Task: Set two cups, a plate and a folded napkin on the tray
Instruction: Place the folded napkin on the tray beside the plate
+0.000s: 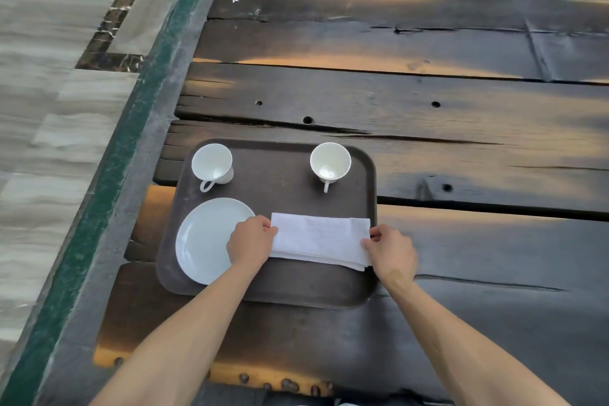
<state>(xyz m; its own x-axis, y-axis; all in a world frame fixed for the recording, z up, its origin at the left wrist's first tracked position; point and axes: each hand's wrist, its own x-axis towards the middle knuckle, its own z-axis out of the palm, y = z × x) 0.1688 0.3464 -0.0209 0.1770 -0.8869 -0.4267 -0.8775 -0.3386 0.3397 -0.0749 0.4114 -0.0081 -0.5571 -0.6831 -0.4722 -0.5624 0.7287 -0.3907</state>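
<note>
White folded napkin (321, 239) on tray (280, 287), ends pinched between left grip (252, 241) and right grip (390, 252).

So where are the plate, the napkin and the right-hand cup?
plate (206, 241), head view, bare middle of the dish.
napkin (319, 237), head view, middle of the folded cloth.
right-hand cup (330, 163), head view, inside of the bowl.

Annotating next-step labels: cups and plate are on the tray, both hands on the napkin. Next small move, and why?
Probably let go and draw both hands back. The folded napkin already lies flat on the tray beside the plate, pinched at its ends by the left hand and right hand; both cups stand behind.
</note>
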